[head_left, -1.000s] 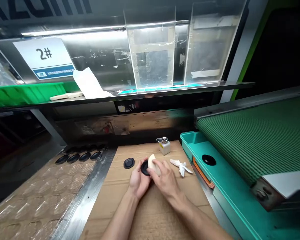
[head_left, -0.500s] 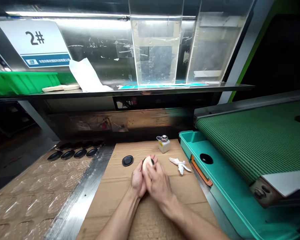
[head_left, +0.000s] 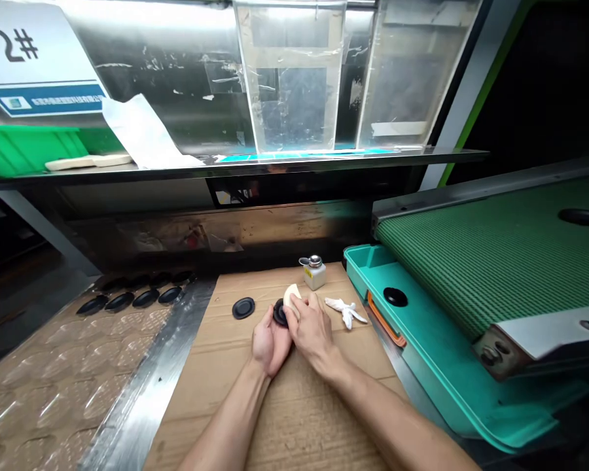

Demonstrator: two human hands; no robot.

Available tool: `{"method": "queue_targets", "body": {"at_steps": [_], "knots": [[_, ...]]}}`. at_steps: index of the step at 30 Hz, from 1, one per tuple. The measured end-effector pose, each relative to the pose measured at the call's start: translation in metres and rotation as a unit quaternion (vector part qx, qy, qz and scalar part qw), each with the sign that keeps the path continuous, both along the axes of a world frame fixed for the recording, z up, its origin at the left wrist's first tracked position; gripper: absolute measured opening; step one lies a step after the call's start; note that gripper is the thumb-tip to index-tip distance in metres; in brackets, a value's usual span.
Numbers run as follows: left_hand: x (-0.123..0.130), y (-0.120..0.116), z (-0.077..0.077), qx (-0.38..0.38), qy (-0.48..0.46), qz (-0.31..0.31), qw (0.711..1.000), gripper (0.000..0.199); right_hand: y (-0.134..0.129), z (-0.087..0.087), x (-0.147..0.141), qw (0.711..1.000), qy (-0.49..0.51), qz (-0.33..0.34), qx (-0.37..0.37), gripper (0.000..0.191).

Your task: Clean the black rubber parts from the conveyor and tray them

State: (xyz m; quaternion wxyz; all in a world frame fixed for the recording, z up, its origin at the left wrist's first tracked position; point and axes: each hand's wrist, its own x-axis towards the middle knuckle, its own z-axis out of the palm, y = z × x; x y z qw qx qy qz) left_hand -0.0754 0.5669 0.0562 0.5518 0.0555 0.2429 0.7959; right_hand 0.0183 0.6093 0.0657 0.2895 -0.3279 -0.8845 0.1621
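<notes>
Above the cardboard sheet [head_left: 216, 386], my left hand [head_left: 271, 341] holds a round black part [head_left: 279, 313] at its fingers, palm turned up. My right hand [head_left: 311, 328] grips a cream-coloured pad [head_left: 291, 298], which overlaps the right side of that black part. Another black disc [head_left: 243, 308] lies on the cardboard to the left of my hands. Beyond them stands a small white bottle [head_left: 315, 275] with a metal cap. A crumpled white cloth piece [head_left: 345, 311] rests right of my right hand.
At the left, a clear moulded tray [head_left: 73, 366] carries several black discs at its far end. A teal bin [head_left: 451, 373] with one black disc [head_left: 395, 297] stands to the right, beside a green conveyor belt [head_left: 500, 248]. A metal shelf [head_left: 275, 165] crosses behind.
The cream pad has lifted and tilted in my right hand, so more of the black part shows. The camera view has shifted. Another black item has entered at the belt's right edge.
</notes>
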Motion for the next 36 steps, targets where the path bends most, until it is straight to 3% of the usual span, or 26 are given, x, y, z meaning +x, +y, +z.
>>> {"method": "queue_targets", "body": {"at_steps": [3, 5, 8, 11, 14, 17, 20, 23, 27, 30, 33, 36], "knots": [[-0.001, 0.000, 0.001, -0.003, 0.000, -0.006, 1.000, 0.042, 0.003, 0.000, 0.001, 0.999, 0.001, 0.034, 0.024, 0.035], [-0.001, 0.000, 0.001, -0.003, 0.004, -0.004, 1.000, 0.037, 0.010, -0.001, 0.000, 1.000, 0.004, 0.017, 0.016, 0.034], [-0.005, 0.001, 0.001, -0.006, 0.010, 0.018, 1.000, 0.033, 0.023, -0.001, 0.000, 0.999, 0.030, -0.030, -0.032, 0.033], [-0.010, 0.001, 0.001, -0.015, 0.009, 0.025, 1.000, 0.034, 0.032, 0.000, 0.008, 0.989, 0.098, 0.004, -0.108, 0.048], [-0.011, 0.002, 0.001, -0.012, 0.004, 0.030, 0.999, 0.033, 0.037, 0.001, 0.018, 0.967, 0.127, 0.094, -0.201, 0.056], [-0.008, 0.003, 0.001, -0.016, -0.002, 0.045, 0.999, 0.033, 0.042, -0.001, 0.022, 0.946, 0.121, 0.173, -0.247, 0.034], [-0.002, 0.005, 0.001, -0.024, 0.011, 0.041, 0.999, 0.034, 0.042, -0.007, 0.013, 0.929, 0.174, 0.162, -0.282, 0.023], [0.003, 0.005, -0.001, -0.028, 0.035, 0.018, 0.999, 0.034, 0.040, -0.015, 0.002, 0.886, 0.228, 0.147, -0.376, 0.026], [0.004, 0.004, -0.001, -0.043, 0.044, 0.021, 0.998, 0.033, 0.043, -0.017, 0.003, 0.839, 0.196, 0.179, -0.475, 0.028], [0.004, 0.003, -0.001, -0.039, 0.037, 0.021, 0.998, 0.032, 0.050, -0.011, 0.012, 0.872, 0.161, 0.153, -0.436, 0.021], [0.004, 0.003, -0.002, -0.032, 0.033, 0.013, 0.999, 0.032, 0.050, -0.004, 0.016, 0.919, 0.193, 0.125, -0.319, 0.020], [0.004, 0.004, -0.003, -0.034, 0.027, 0.018, 0.999, 0.032, 0.042, 0.000, 0.014, 0.958, 0.129, 0.149, -0.209, 0.020]]}}
